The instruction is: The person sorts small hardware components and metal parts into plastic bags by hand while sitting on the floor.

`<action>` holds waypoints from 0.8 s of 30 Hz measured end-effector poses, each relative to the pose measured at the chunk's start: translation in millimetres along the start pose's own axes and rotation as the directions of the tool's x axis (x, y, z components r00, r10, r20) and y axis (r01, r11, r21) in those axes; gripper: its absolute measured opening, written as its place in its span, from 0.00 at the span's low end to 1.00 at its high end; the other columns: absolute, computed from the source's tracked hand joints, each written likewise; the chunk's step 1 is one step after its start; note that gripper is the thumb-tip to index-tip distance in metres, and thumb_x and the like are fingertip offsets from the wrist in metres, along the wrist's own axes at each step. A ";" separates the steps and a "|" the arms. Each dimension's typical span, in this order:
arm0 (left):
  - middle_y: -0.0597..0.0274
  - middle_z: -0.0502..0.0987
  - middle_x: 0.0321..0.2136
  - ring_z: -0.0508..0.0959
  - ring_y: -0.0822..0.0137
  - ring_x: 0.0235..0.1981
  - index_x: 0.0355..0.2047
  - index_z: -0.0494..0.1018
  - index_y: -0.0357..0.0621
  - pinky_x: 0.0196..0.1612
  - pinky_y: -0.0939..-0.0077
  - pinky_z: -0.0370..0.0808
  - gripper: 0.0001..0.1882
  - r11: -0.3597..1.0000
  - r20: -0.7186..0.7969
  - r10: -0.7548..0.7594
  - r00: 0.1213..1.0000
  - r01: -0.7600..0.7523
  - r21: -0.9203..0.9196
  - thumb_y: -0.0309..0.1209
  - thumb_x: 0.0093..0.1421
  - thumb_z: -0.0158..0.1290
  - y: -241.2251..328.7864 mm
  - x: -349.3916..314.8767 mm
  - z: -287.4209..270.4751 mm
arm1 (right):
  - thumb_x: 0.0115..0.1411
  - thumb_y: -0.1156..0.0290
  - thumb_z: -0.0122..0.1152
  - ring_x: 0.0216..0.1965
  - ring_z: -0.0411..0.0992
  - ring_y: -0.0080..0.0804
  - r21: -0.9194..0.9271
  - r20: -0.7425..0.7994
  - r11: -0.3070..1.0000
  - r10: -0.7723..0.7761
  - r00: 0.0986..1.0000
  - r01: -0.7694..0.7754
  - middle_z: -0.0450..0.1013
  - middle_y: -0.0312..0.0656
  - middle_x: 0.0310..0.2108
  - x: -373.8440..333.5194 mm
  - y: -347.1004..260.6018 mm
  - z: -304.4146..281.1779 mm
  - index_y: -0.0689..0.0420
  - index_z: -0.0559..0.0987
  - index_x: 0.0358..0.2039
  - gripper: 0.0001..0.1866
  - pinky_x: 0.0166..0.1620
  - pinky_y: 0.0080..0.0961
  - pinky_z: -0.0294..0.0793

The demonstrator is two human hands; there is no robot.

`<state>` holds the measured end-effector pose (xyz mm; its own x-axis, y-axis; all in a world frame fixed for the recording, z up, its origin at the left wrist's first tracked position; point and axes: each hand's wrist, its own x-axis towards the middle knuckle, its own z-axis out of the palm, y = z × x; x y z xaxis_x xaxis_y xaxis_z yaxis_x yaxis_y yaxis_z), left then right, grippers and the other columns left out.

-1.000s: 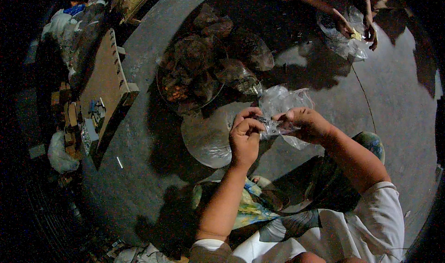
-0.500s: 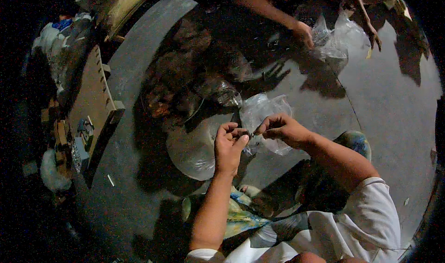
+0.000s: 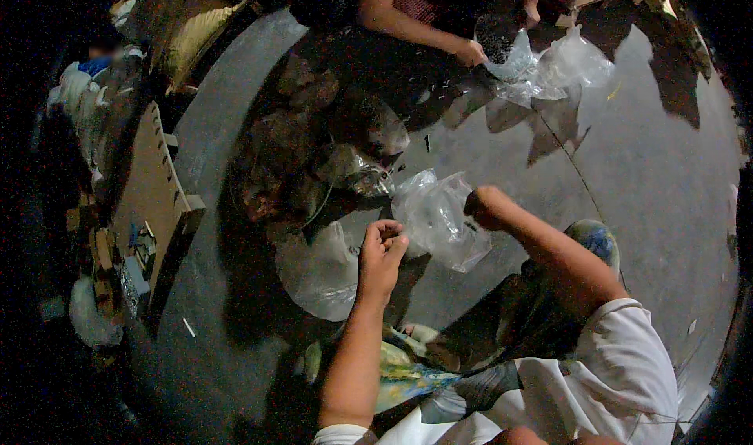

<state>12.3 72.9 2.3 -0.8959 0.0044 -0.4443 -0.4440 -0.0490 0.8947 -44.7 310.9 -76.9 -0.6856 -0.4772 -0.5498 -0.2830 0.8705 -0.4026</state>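
My left hand [image 3: 382, 258] is raised in front of me with its fingers curled in toward the thumb. Whatever is between those fingertips is too small to make out. Off to the right, my right hand [image 3: 492, 207] is at the right edge of a clear plastic bag [image 3: 439, 217] on the floor. Its fingers bend down into shadow, looking closed, and what they hold is hidden. Left of my left hand lies a rounded, pale, translucent plastic bag [image 3: 318, 276]. Dark, filled plastic bags [image 3: 286, 143] sit in shadow beyond it.
Across from me, a co-worker's hand [image 3: 471, 52] touches clear plastic bags [image 3: 569, 60]. Small bits lie scattered on the concrete floor nearby. A wooden board with a notched edge [image 3: 149, 202] stands at the left, near bundled sacks [image 3: 86, 100]. A thin white stick [image 3: 189, 327] lies on the floor.
My hands have parted: the right moved right from the left hand's fingertips to the bag's edge. My left hand's fingers have curled in more. The co-worker's hands have shifted among the far bags.
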 end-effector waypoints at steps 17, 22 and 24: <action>0.68 0.67 0.28 0.66 0.77 0.26 0.36 0.66 0.46 0.30 0.84 0.64 0.12 0.995 -0.040 -0.047 0.998 0.050 0.088 0.29 0.49 0.52 -4.3 -7.6 -11.6 | 0.53 0.70 0.48 0.31 0.68 0.53 0.263 -0.122 0.953 -0.122 0.985 0.151 0.71 0.51 0.28 61.2 -35.5 38.2 0.59 0.71 0.27 0.06 0.33 0.43 0.66; 0.70 0.67 0.26 0.66 0.77 0.26 0.36 0.66 0.47 0.31 0.84 0.64 0.13 0.990 -0.072 -0.076 0.994 0.084 0.115 0.29 0.49 0.53 -5.8 -13.3 -21.1 | 0.53 0.69 0.50 0.31 0.67 0.56 0.542 -0.429 0.832 0.158 0.889 0.114 0.70 0.54 0.28 55.9 -59.4 -0.1 0.59 0.67 0.35 0.10 0.32 0.43 0.65; 0.70 0.67 0.26 0.66 0.77 0.27 0.36 0.66 0.47 0.32 0.84 0.64 0.13 0.993 -0.078 -0.051 0.996 0.059 0.105 0.29 0.49 0.53 -9.1 -13.8 -23.1 | 0.51 0.68 0.50 0.31 0.68 0.57 0.499 -0.446 0.846 0.065 0.893 0.187 0.70 0.58 0.29 62.3 -55.9 -0.5 0.59 0.64 0.41 0.17 0.34 0.46 0.67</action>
<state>29.1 50.2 -0.7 -0.8678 -0.0706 -0.4918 -0.4957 0.0565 0.8666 -72.0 232.5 -88.3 -0.9295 -0.3155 -0.1909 -0.0333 0.5873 -0.8087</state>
